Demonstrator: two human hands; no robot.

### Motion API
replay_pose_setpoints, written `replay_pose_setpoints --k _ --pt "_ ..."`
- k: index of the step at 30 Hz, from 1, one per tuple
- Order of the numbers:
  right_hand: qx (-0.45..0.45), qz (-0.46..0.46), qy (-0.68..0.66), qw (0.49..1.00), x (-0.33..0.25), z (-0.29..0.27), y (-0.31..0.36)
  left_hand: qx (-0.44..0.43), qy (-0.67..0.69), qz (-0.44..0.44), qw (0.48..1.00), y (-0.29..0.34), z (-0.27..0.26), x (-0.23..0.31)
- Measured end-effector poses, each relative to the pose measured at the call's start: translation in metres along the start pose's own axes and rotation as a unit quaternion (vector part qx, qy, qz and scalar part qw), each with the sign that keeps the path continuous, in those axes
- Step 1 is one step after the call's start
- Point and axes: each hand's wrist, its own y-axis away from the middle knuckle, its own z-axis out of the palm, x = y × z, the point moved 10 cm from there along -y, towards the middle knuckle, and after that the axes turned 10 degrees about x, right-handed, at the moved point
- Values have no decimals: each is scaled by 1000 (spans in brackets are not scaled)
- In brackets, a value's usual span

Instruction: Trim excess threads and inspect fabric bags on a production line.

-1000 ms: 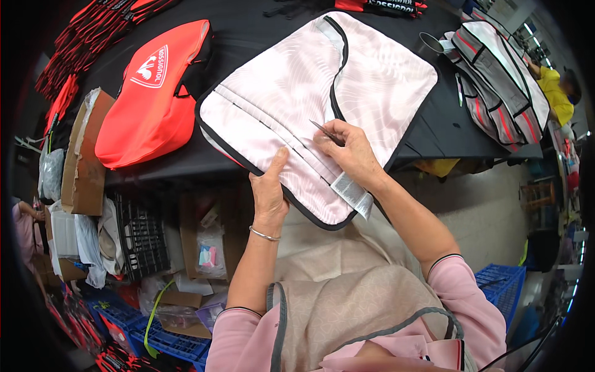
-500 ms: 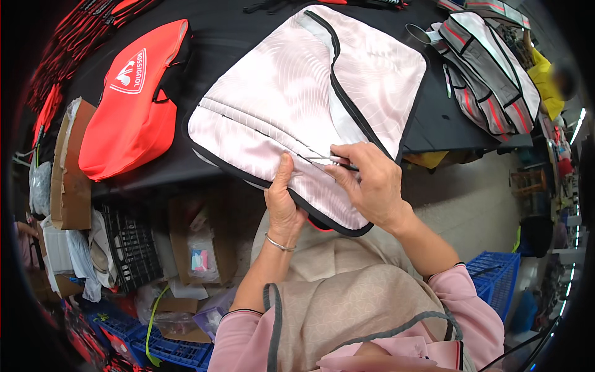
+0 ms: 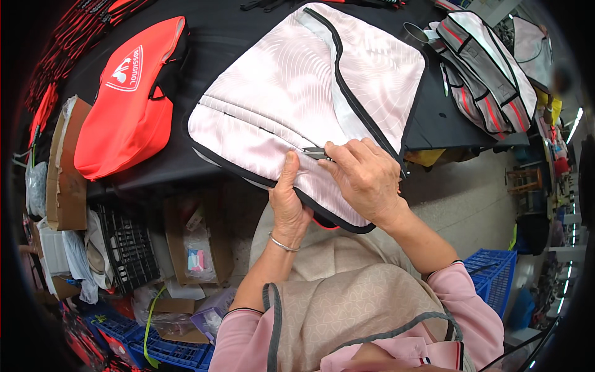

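The left hand (image 3: 290, 204) grips the near edge of the pale pink cloth piece (image 3: 266, 77), its thumb on top. The right hand (image 3: 369, 180) pinches a small metal tool (image 3: 315, 152) over it. The cloth extends beyond the black table's (image 3: 214, 49) front edge.

Black-draped table (image 3: 217, 31) carries a red bag with white crest (image 3: 127, 111) left, grey-and-white bag with red trim (image 3: 486, 71) right. Brown cardboard box (image 3: 69, 180) stands beside the red one. Lower down: black plastic crate (image 3: 127, 251) left, blue plastic crate (image 3: 494, 282) right. Wooden stool (image 3: 524, 180) behind.
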Motion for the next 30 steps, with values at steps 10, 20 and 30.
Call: replay_pose_setpoints --k 10,20,30 --pt "12 -7 30 999 2 0 7 26 -4 -5 1000 -2 -7 -5" --pt "11 17 -39 999 8 -2 2 18 2 -28 999 -9 -15 -9" --pt "-59 200 -169 963 44 35 18 18 -27 14 999 -7 -17 4"
